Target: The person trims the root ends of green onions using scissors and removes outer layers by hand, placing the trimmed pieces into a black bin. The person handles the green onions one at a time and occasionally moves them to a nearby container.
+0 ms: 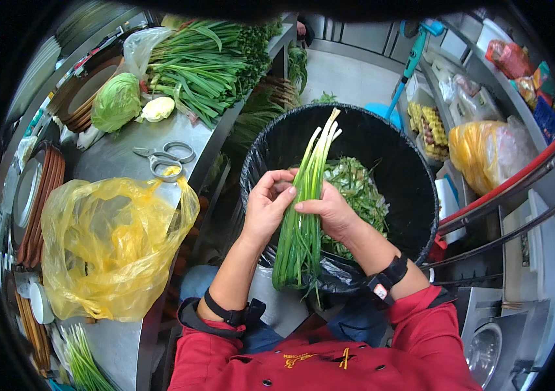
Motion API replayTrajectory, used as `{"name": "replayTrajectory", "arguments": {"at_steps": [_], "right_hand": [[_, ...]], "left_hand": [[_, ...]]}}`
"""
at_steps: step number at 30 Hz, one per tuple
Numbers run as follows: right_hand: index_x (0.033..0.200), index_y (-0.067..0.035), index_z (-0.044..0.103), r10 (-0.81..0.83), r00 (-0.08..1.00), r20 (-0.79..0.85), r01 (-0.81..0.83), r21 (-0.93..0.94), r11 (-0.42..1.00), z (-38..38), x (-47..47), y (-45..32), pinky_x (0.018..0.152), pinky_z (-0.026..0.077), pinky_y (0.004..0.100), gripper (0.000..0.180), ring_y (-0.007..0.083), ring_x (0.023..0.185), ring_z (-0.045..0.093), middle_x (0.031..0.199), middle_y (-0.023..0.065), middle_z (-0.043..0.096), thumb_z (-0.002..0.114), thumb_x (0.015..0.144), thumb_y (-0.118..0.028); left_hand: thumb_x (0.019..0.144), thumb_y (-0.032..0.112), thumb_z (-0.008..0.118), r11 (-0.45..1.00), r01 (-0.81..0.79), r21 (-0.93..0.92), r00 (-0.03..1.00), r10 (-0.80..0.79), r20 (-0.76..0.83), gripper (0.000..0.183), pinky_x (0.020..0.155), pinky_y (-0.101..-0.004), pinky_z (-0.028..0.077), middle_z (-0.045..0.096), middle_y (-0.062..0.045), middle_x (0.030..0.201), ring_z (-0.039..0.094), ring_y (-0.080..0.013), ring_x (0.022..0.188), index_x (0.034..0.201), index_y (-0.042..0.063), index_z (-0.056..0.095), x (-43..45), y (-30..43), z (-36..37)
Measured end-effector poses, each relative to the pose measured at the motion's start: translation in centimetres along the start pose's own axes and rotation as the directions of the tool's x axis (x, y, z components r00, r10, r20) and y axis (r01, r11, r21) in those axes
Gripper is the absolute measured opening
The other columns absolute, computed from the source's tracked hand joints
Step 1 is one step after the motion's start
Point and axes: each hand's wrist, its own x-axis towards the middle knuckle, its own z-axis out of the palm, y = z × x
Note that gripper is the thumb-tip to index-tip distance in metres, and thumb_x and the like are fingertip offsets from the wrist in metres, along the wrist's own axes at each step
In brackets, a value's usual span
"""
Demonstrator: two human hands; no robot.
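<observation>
A bundle of scallions (302, 225) is held upright in view over a large round bin (407, 171) lined with a black plastic bag. Its white root ends point away from me and the green leaves hang towards my lap. My right hand (338, 210) grips the bundle, thumb across the stalks. From the other side, my left hand (267, 205) pinches its edge between thumb and fingers; some fingertips are hidden behind the stalks. Inside the bin lies a heap of green vegetable trimmings (358, 195).
On the steel counter (104, 159) to my left are a yellow plastic bag (116, 249), scissors (165, 156), a cabbage (117, 102), a large pile of leafy greens (204, 68) and more scallions (82, 359). Shelves with a red-edged rail (507, 188) stand at right, near a teal-handled tool (412, 58).
</observation>
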Motion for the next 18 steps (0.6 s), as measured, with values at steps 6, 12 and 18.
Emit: {"name": "replayTrajectory", "arguments": {"at_steps": [6, 12, 18], "right_hand": [[0.13, 0.0, 0.041, 0.084, 0.993, 0.081, -0.097, 0.169, 0.981, -0.1, -0.4, -1.0, 0.092, 0.042, 0.0279, 0.063, 0.0156, 0.101, 0.054, 0.112, 0.0056, 0.056, 0.056, 0.069, 0.001], [0.126, 0.0, 0.043, 0.04, 0.996, 0.078, -0.048, 0.103, 0.994, 0.2, -0.5, -0.2, 0.092, 0.041, 0.0273, 0.059, 0.0151, 0.105, 0.053, 0.111, 0.006, 0.056, 0.057, 0.069, 0.001], [0.112, 0.002, 0.049, 0.196, 0.98, 0.031, -0.198, 0.226, 0.954, -0.4, -0.6, -0.1, 0.079, 0.051, 0.0338, 0.039, 0.0233, 0.088, 0.064, 0.095, 0.0136, 0.063, 0.057, 0.074, -0.003]], "left_hand": [[0.083, -0.003, 0.055, 0.937, -0.19, 0.292, 0.981, 0.195, 0.012, 0.013, 0.085, -0.025, 0.045, 0.053, -0.009, 0.116, 0.054, -0.0134, 0.102, 0.094, 0.0, 0.062, 0.1, 0.2, 0.1], [0.081, 0.002, 0.063, 0.957, -0.121, 0.262, 0.992, 0.125, 0.002, 0.008, 0.077, -0.0225, 0.047, 0.049, -0.009, 0.12, 0.055, -0.0078, 0.087, 0.088, -0.001, 0.062, -0.6, 0.4, 0.2], [0.082, 0.0, 0.06, 0.999, -0.021, 0.037, 0.995, 0.025, -0.092, 0.002, 0.079, -0.025, 0.045, 0.056, -0.008, 0.11, 0.056, -0.011, 0.089, 0.084, 0.001, 0.06, -0.4, 0.1, -0.7]]}}
